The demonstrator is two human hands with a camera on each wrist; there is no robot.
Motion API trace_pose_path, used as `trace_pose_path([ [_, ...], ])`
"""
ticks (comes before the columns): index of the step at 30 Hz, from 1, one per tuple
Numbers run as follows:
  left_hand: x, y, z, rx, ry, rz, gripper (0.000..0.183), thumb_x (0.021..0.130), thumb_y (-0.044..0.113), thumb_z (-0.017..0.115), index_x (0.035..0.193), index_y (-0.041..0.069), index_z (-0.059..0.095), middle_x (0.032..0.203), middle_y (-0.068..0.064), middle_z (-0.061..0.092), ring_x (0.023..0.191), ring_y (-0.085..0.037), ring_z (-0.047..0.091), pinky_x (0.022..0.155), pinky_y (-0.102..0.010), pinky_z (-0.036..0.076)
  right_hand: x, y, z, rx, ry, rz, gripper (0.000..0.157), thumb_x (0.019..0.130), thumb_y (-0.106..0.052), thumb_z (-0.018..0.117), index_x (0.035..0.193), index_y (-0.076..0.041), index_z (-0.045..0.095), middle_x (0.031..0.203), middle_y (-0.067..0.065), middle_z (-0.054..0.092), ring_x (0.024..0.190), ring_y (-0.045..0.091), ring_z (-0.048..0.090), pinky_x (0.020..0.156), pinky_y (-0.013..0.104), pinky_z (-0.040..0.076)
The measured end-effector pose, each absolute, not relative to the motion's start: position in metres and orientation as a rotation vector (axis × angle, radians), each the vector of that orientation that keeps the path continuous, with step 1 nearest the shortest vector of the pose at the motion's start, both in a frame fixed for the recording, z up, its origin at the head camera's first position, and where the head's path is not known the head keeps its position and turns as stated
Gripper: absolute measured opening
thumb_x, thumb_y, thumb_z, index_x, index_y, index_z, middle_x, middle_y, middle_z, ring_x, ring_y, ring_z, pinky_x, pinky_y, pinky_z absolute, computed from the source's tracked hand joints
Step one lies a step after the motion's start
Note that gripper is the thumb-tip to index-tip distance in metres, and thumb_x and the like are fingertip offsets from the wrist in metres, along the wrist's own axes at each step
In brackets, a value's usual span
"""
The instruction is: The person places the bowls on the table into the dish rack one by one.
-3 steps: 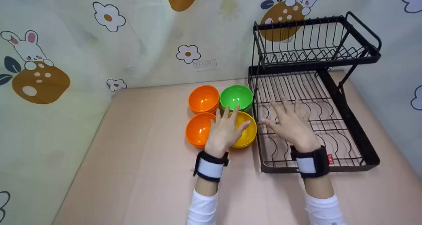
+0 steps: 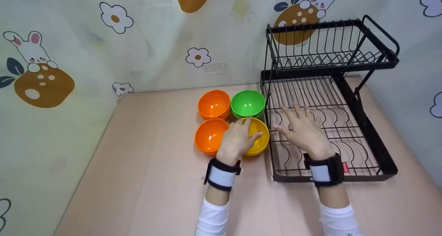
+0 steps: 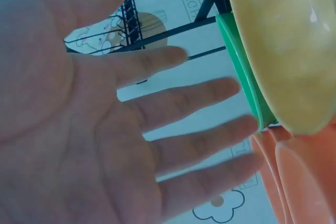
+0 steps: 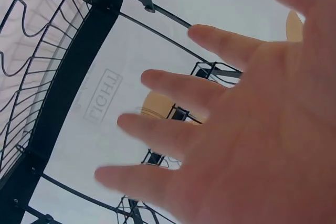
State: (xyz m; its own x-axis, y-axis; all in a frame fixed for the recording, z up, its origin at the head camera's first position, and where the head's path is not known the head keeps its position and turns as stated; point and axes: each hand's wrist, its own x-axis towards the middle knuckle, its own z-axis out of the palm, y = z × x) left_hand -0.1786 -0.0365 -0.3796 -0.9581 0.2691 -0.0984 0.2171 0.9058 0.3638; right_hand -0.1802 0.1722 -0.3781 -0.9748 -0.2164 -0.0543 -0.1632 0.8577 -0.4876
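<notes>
My left hand (image 2: 237, 139) hovers over the gap between the front orange bowl (image 2: 208, 138) and the yellow bowl (image 2: 259, 145), partly covering both. In the left wrist view its fingers (image 3: 184, 100) are straight and spread, and the palm holds nothing. Behind these stand a stack of orange bowls (image 2: 214, 103) and a stack of green bowls (image 2: 248, 103). My right hand (image 2: 305, 134) is spread above the lower tier of a black wire dish rack (image 2: 335, 176). Its fingers (image 4: 173, 90) are extended with nothing in them.
The rack's raised upper basket (image 2: 324, 68) overhangs the rear of its lower tier, close to the back wall. The bowls stand against the rack's left side on a light tabletop (image 2: 145, 167). Patterned sheeting (image 2: 155, 39) covers the walls behind.
The fingers of my left hand have bent downward a little over the bowls. My right hand stays nearly where it was, and the head view has shifted very slightly.
</notes>
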Motion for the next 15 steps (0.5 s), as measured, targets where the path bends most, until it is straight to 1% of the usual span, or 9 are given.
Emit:
trace_pose_path([
  [1, -0.179, -0.036, -0.38, 0.388, 2.924, 0.521, 0.064, 0.11, 0.04, 0.066, 0.16, 0.003, 0.052, 0.157, -0.024, 0.057, 0.143, -0.043, 0.057, 0.117, -0.051, 0.051, -0.18, 0.172, -0.378, -0.308, 2.93, -0.754, 0.077, 0.112, -0.046, 0.058, 0.169, -0.002, 0.032, 0.172, 0.04, 0.017, 0.156, 0.068, 0.013, 0.118, 0.087, 0.01],
  [5, -0.181, -0.033, -0.383, 0.455, 2.898, 0.483, 0.06, 0.105, 0.035, 0.076, 0.15, -0.002, 0.061, 0.147, -0.023, 0.066, 0.135, -0.037, 0.065, 0.114, -0.047, 0.053, -0.182, 0.169, -0.378, -0.375, 2.976, -0.778, 0.071, 0.111, -0.04, 0.062, 0.165, 0.002, 0.039, 0.163, 0.041, 0.038, 0.148, 0.063, 0.038, 0.117, 0.081, 0.032],
  [6, -0.182, -0.032, -0.385, 0.468, 2.886, 0.478, 0.059, 0.103, 0.034, 0.08, 0.147, -0.002, 0.063, 0.143, -0.022, 0.068, 0.131, -0.035, 0.068, 0.113, -0.045, 0.055, -0.183, 0.168, -0.378, -0.385, 2.983, -0.787, 0.069, 0.111, -0.038, 0.063, 0.163, 0.002, 0.042, 0.16, 0.04, 0.042, 0.146, 0.062, 0.042, 0.116, 0.078, 0.036],
  [8, -0.186, -0.031, -0.393, 0.482, 2.858, 0.475, 0.055, 0.097, 0.031, 0.086, 0.14, 0.0, 0.069, 0.132, -0.019, 0.073, 0.119, -0.03, 0.072, 0.107, -0.042, 0.058, -0.183, 0.166, -0.379, -0.4, 2.993, -0.802, 0.065, 0.111, -0.034, 0.065, 0.16, 0.003, 0.047, 0.156, 0.04, 0.048, 0.142, 0.061, 0.048, 0.114, 0.076, 0.041],
  [9, -0.188, -0.03, -0.397, 0.484, 2.84, 0.474, 0.053, 0.095, 0.03, 0.089, 0.135, 0.001, 0.071, 0.126, -0.018, 0.075, 0.112, -0.028, 0.073, 0.104, -0.041, 0.06, -0.184, 0.165, -0.379, -0.408, 2.999, -0.799, 0.063, 0.11, -0.033, 0.066, 0.158, 0.003, 0.049, 0.151, 0.039, 0.054, 0.137, 0.059, 0.054, 0.111, 0.074, 0.045],
  [10, -0.192, -0.029, -0.406, 0.479, 2.829, 0.46, 0.05, 0.093, 0.03, 0.091, 0.13, 0.003, 0.073, 0.119, -0.015, 0.076, 0.105, -0.025, 0.072, 0.1, -0.039, 0.061, -0.184, 0.164, -0.38, -0.412, 2.996, -0.803, 0.061, 0.11, -0.032, 0.067, 0.157, 0.004, 0.051, 0.145, 0.039, 0.059, 0.127, 0.057, 0.063, 0.105, 0.071, 0.052],
  [12, -0.198, -0.026, -0.42, 0.474, 2.803, 0.44, 0.041, 0.089, 0.028, 0.093, 0.118, 0.005, 0.075, 0.105, -0.01, 0.075, 0.091, -0.021, 0.069, 0.09, -0.036, 0.062, -0.184, 0.162, -0.382, -0.406, 2.98, -0.797, 0.058, 0.11, -0.03, 0.067, 0.154, 0.004, 0.053, 0.135, 0.038, 0.065, 0.104, 0.05, 0.072, 0.091, 0.064, 0.061],
  [14, -0.203, -0.024, -0.43, 0.456, 2.78, 0.41, 0.035, 0.088, 0.028, 0.094, 0.109, 0.006, 0.076, 0.097, -0.007, 0.074, 0.083, -0.018, 0.066, 0.085, -0.034, 0.062, -0.185, 0.16, -0.383, -0.412, 2.967, -0.784, 0.055, 0.109, -0.029, 0.068, 0.151, 0.005, 0.055, 0.127, 0.036, 0.069, 0.085, 0.04, 0.073, 0.078, 0.057, 0.064],
  [15, -0.202, -0.022, -0.428, 0.445, 2.763, 0.402, 0.033, 0.088, 0.026, 0.094, 0.107, 0.006, 0.076, 0.096, -0.007, 0.075, 0.083, -0.019, 0.067, 0.085, -0.034, 0.062, -0.185, 0.159, -0.384, -0.414, 2.958, -0.784, 0.054, 0.109, -0.029, 0.068, 0.149, 0.005, 0.056, 0.119, 0.034, 0.072, 0.075, 0.035, 0.07, 0.072, 0.054, 0.064],
])
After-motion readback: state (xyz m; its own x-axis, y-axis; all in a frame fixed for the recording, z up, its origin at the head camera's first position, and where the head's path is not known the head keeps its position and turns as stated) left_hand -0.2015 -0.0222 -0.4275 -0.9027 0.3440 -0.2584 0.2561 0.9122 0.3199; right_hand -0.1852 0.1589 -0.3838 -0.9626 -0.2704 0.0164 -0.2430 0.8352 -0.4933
